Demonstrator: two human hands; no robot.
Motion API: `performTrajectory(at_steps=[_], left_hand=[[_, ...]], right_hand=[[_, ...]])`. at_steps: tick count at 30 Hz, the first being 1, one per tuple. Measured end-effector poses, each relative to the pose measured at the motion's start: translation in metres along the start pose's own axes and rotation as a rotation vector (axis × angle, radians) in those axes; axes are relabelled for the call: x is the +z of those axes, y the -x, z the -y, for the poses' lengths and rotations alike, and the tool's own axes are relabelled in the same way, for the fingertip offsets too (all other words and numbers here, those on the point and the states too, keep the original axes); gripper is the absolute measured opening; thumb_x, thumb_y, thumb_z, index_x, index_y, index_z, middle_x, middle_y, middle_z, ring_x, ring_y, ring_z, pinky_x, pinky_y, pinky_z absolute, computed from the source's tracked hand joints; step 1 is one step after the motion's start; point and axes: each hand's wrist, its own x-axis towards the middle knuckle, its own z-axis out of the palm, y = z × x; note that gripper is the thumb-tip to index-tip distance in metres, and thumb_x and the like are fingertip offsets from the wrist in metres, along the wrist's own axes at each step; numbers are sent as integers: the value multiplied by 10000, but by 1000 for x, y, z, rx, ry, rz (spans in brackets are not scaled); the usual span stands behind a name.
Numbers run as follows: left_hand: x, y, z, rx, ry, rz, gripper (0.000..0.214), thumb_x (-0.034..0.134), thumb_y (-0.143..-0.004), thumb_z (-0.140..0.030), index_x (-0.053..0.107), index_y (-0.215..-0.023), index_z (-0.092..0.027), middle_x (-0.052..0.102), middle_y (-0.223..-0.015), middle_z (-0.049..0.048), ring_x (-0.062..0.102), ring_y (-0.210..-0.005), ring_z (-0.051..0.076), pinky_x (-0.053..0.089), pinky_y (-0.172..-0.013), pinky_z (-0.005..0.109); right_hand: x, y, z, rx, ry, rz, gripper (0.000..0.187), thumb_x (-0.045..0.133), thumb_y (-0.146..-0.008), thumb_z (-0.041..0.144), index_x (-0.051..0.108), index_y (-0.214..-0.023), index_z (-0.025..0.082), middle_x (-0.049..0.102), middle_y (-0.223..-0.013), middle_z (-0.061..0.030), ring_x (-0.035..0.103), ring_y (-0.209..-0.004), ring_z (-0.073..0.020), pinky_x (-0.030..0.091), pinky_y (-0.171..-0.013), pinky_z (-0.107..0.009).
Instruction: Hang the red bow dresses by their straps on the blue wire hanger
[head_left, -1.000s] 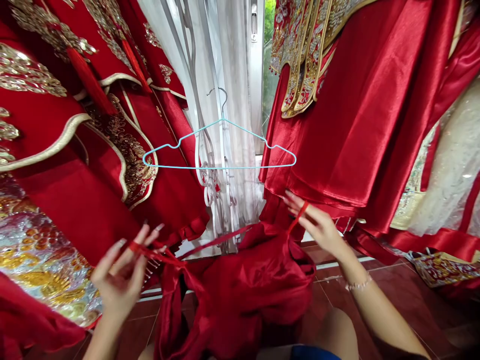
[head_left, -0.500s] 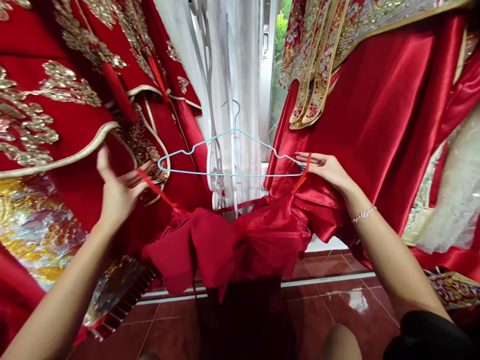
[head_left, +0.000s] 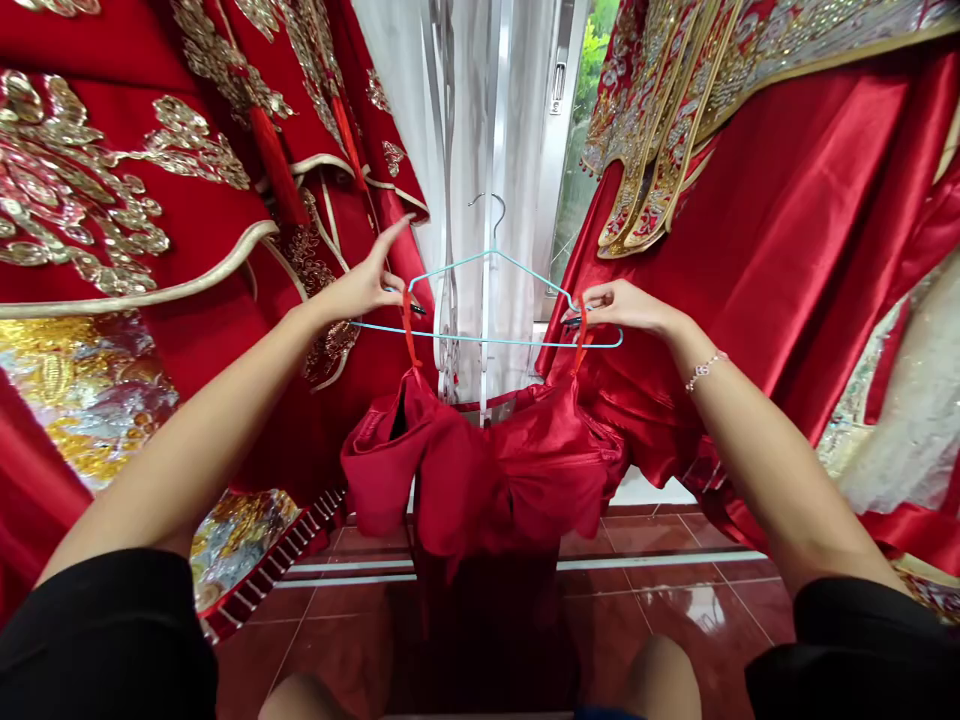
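Two red straps of a satin garment are pinched in my hands, held well apart: my left hand at one end of the blue wire hanger, my right hand at the other. The garment dangles below the hanger, above the tiled floor.

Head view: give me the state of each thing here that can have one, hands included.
left hand: raised, pinching left red strap
left red strap: pulled taut
right hand: raised, pinching right red strap
right red strap: pulled taut
red satin garment: held up by its straps, front folded
light-blue wire hanger: hanging level, hook upward
white sheer curtain: hanging closed
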Motion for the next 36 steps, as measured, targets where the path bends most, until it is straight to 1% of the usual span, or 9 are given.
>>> performTrajectory(at_steps=[4,7,10,13,18,24,29,33,36], left_hand=[[-14,-38,46,63,83,222,598,407,-1011,-347,281,-1441,49,606,-1308,145,631,-1191,154,493,-1003,382],[-39,-54,83,68,129,508,588,505,-973,-355,387,-1434,-9,662,-1184,99,674,-995,133,556,-936,332],[-61,-13,95,105,48,307,468,550,-935,-377,562,-1331,-127,629,-1239,93,619,-1129,234,497,-1068,437],[-67,65,82,106,48,186,290,471,-985,-357,651,-1137,-188,653,-1207,75,585,-1215,255,435,-1135,443],[-47,147,61,-8,264,756,439,423,-1002,-377,552,-1387,-210,709,-1194,87,671,-1085,212,534,-996,367],[-50,140,77,60,300,887,387,417,-1001,-466,710,-984,-214,722,-1025,87,647,-1009,222,509,-953,305],[-63,132,82,-79,404,751,490,443,-951,-624,597,-791,-187,651,-936,101,608,-868,216,518,-820,271],[-71,125,74,-163,526,801,474,494,-913,-654,495,-784,-198,621,-900,83,581,-814,199,515,-748,265],[-75,121,71,-182,513,871,354,603,-876,-519,460,-796,-205,599,-902,59,568,-790,175,511,-712,254]], right_hand=[[1,2,-13,-27,103,73,292,572,-833,184,645,-1069,29,770,-940,-77,751,-793,-131,539,-817,-231],[7,28,-27,-178,104,-202,482,664,-737,60,616,-1191,214,714,-1214,-88,700,-1099,-248,570,-990,-442],[36,74,-46,-358,161,-570,487,591,-788,91,599,-1239,276,553,-1425,-79,484,-1381,-279,410,-1176,-525],[86,118,-72,-390,93,-701,356,491,-857,137,623,-1155,280,612,-1277,-78,566,-1256,-257,493,-1085,-500],[161,152,-118,-20,218,-528,340,471,-837,203,646,-1129,196,700,-1141,-118,653,-1100,-262,502,-1016,-473],[170,162,-132,509,472,-295,191,494,-846,246,681,-872,215,734,-949,-125,696,-943,-293,500,-821,-389],[156,160,-138,447,146,-309,120,549,-743,265,505,-637,232,639,-693,-19,629,-708,-192,452,-684,-304],[159,158,-141,397,-279,-197,236,653,-657,375,495,-773,244,565,-590,75,511,-511,-121,409,-537,-251],[156,159,-135,338,-612,-338,394,735,-580,306,533,-912,243,639,-658,73,575,-564,-113,457,-575,-239]])
